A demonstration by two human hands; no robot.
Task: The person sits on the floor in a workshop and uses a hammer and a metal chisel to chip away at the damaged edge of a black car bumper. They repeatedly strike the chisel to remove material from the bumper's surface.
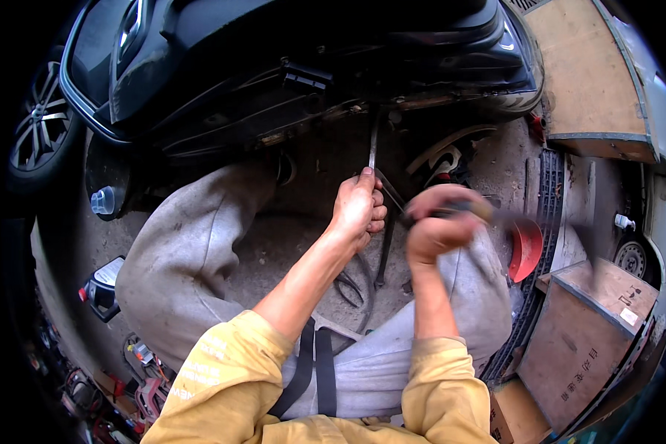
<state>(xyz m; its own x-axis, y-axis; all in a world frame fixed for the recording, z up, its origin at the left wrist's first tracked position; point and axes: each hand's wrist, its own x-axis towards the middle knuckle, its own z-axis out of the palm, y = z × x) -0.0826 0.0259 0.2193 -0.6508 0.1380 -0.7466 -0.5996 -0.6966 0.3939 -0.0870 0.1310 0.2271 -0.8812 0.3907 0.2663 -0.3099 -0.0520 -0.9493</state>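
My left hand (357, 211) is closed in a fist around a narrow metal bar (374, 144). The bar points up at the lower edge of a dark car body (237, 126); its far end is lost in shadow there. Just right of it, my right hand (444, 222) is smeared by motion but wrapped round the dark handle of what looks like a hammer. The blurred hammer (590, 237) reaches out to the right, its head only a streak. Below my hands, a dark rod (385, 255) runs down to the floor between my legs.
Left are a car wheel (41, 118), a clear plastic cup (103, 200) and a dark bottle (103, 285). A red curved piece (525, 250) lies right of my knee. Wooden crates (577, 340) stand at right, and assorted tools (148, 370) lie lower left.
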